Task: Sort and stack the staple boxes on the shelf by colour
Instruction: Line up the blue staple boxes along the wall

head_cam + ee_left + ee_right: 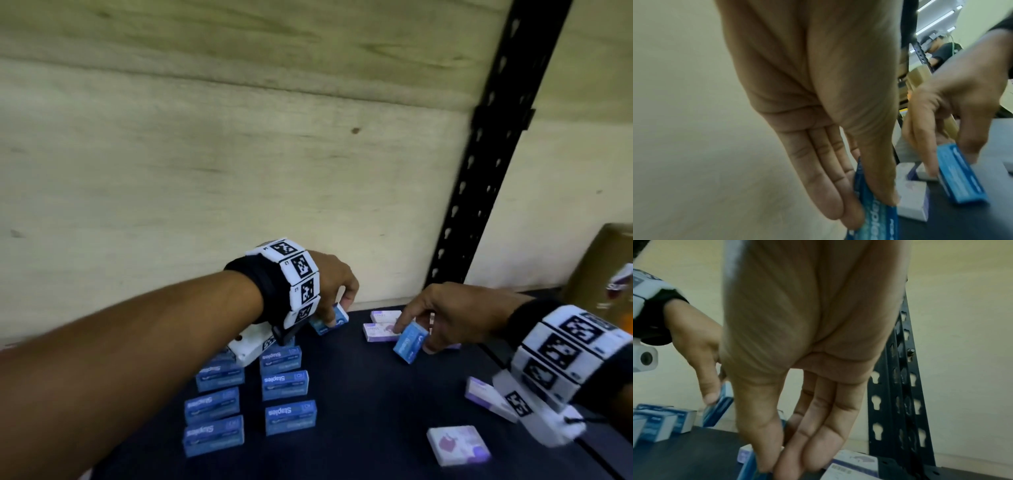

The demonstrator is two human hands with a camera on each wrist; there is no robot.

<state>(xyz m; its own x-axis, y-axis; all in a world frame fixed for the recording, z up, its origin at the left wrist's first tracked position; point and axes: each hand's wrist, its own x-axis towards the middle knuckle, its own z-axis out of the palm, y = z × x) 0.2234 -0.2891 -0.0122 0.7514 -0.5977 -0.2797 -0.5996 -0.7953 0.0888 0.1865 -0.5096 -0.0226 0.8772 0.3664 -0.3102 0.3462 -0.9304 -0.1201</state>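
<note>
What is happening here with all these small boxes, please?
A person is sorting staple boxes by colour on a dark shelf. The left hand pinches one blue box near the back wall, and the right hand pinches another blue box, tilted among the purple boxes. Blue boxes already stand grouped on the left; purple ones lie scattered on the right, not yet stacked.

Matt dark shelf (359,394), pale grainy wood backboard (205,154), perforated metal upright (493,164).
</note>
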